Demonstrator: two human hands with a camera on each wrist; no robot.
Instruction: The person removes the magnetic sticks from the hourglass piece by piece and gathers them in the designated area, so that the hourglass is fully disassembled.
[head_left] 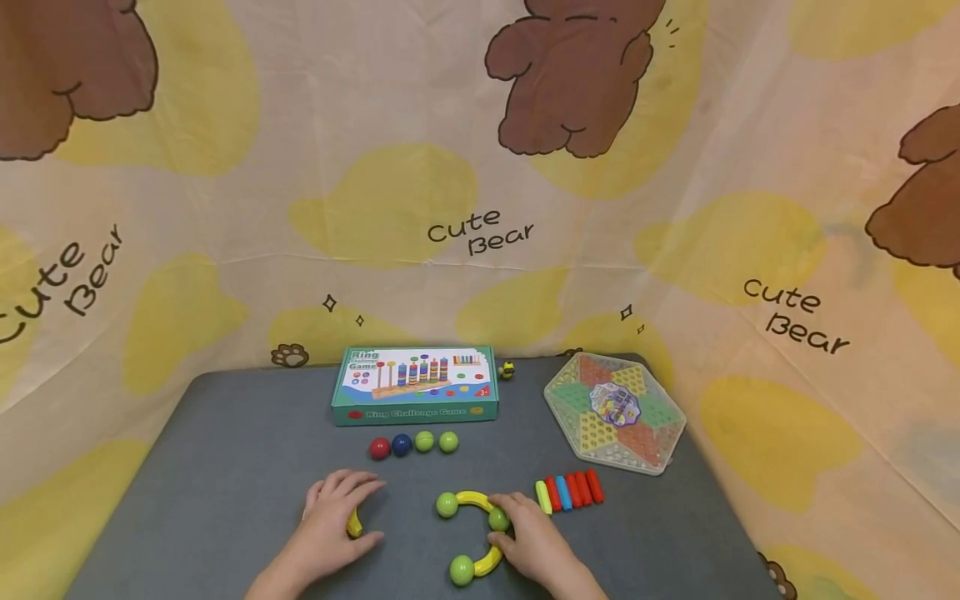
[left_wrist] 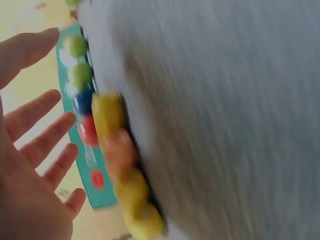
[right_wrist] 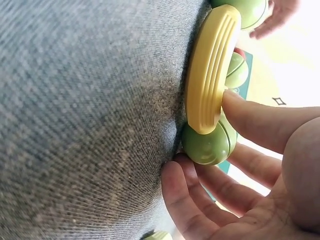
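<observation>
My right hand holds the green ball at the right bend of a curved chain. Its thumb lies along a yellow curved piece and its fingers bend round the ball in the right wrist view. The chain's upper end has a green ball joined to a yellow curved piece; at the lower end sits another green ball. My left hand, fingers spread and thumb apart, is around loose yellow pieces, partly hidden by it. Those yellow pieces look blurred in the left wrist view.
Beyond the hands stand a row of balls, red, blue and two green. A Ring Challenge Game box lies behind them. Short coloured sticks are right of the right hand, and a hexagonal game board lies at the back right.
</observation>
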